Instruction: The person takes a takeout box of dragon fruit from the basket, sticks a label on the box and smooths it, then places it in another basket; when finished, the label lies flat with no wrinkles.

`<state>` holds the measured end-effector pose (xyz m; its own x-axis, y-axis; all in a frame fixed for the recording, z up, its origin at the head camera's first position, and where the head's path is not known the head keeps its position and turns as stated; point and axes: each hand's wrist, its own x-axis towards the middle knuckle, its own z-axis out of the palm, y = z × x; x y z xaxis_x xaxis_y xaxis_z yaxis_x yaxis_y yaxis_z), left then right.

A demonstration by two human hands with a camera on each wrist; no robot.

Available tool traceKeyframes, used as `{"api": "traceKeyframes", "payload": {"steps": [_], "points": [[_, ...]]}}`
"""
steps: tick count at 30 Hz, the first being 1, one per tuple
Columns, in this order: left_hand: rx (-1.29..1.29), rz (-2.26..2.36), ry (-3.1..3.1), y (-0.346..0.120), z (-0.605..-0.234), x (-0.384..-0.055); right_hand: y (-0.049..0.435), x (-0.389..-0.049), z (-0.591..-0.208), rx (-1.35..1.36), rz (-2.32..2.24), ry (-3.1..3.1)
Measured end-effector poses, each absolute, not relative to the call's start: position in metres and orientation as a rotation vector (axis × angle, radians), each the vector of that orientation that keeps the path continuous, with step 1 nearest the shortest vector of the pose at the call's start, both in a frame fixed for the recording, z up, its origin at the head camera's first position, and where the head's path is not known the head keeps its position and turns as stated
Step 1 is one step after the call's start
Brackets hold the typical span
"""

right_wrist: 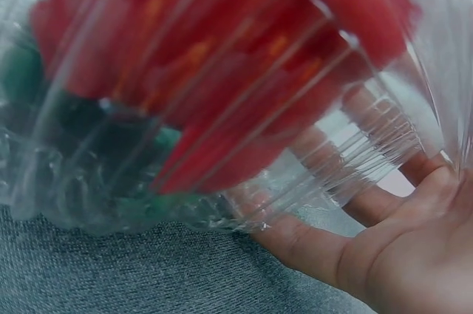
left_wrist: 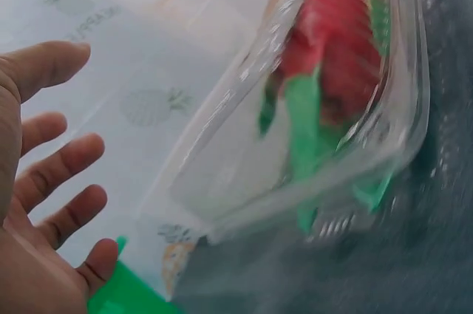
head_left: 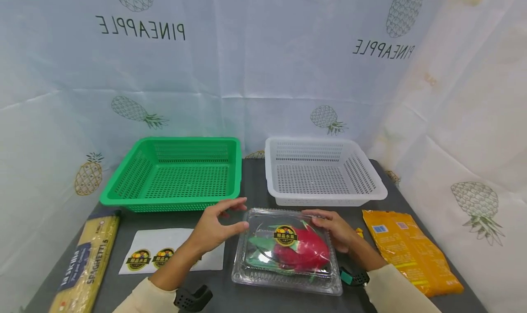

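Note:
A clear plastic clamshell box (head_left: pixel 247 267) holds a red dragon fruit (head_left: pixel 310 249) with green scales, and a round black-and-gold sticker (head_left: pixel 285 235) is on its lid. My right hand (head_left: pixel 335 230) grips the box's right side, fingers at the far corner and thumb lower down. Through the plastic in the right wrist view, fingers of the right hand (right_wrist: pixel 384 233) show behind the box. My left hand (head_left: pixel 216 226) is beside the box's upper left, fingers spread and nothing held. The left wrist view shows that left hand (left_wrist: pixel 44 181) apart from the box.
Behind are a green basket (head_left: pixel 170 202) and a white basket (head_left: pixel 329 202). A white sticker sheet (head_left: pixel 164 235) lies left, partly under my left forearm. A spaghetti pack (head_left: pixel 86 262) is at the far left, an orange packet (head_left: pixel 411 253) at the right.

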<state>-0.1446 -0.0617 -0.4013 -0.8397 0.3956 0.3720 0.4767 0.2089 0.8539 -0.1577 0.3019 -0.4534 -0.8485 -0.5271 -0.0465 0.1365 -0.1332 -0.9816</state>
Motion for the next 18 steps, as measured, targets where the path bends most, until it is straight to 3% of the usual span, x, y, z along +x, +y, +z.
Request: {"api": "traceKeyframes", "payload": {"steps": [18], "points": [[-0.769, -1.612, -2.323, -0.122, -0.389, -0.150, 0.307, -0.154, -0.448, -0.467, -2.051, 1.647]]}}
